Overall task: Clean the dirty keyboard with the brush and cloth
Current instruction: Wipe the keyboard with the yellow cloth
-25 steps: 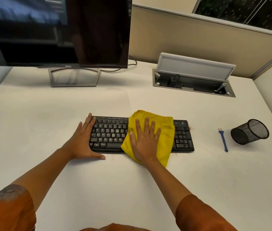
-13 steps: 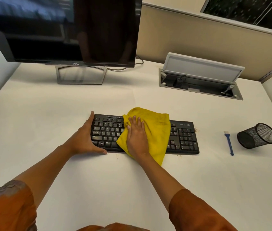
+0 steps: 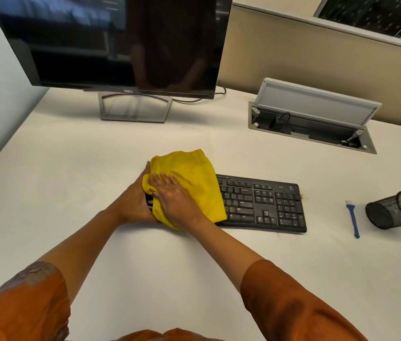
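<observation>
Keyboard (image 3: 261, 205), black, lies flat on the white desk (image 3: 71, 183), roughly mid-desk, long side toward me. Yellow cloth (image 3: 192, 183) bunched over its left half, hiding those keys; right half and number pad bare. My right hand (image 3: 173, 198) lies flat on the cloth, fingers straight and spread, pressing, not gripping. My left hand (image 3: 133, 203) cups the keyboard's left end, thumb along the near edge, fingers up the side and partly under the cloth; how tightly they curl I cannot tell. Brown crumbs (image 3: 304, 196) sit on the desk just off the keyboard's far right corner, a few specks at the near right edge. Blue brush (image 3: 353, 219) lies on the desk right of the keyboard, apart from it, bristles away from me. Just beyond it, a black mesh cup (image 3: 396, 210) tipped on its side, mouth facing right. Behind: dark monitor (image 3: 120, 43) on its stand, far left; open cable tray (image 3: 312, 126) with raised lid, far right.
</observation>
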Tool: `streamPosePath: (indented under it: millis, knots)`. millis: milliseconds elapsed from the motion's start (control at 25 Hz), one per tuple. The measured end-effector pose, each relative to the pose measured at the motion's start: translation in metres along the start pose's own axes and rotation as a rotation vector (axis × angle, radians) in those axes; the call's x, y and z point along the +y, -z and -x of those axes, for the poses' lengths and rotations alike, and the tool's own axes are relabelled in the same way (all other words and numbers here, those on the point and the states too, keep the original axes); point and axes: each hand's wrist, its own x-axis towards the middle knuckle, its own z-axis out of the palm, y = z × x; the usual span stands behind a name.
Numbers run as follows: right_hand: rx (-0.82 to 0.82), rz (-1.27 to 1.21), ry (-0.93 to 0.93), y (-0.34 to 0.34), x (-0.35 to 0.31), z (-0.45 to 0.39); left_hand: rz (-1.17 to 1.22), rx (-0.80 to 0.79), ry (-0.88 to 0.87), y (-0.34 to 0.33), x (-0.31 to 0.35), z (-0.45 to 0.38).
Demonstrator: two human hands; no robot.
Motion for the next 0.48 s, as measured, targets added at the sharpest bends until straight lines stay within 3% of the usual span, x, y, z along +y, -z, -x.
streamPosePath:
  millis: [240, 480]
  knots:
    - [-0.005, -0.120, 0.219, 0.000, 0.008, 0.034, -0.103, -0.028, -0.030, 0.005, -0.001, 0.003]
    - [0.004, -0.037, 0.259, 0.008, 0.026, 0.062, -0.244, -0.019, -0.069, 0.000, 0.012, 0.004]
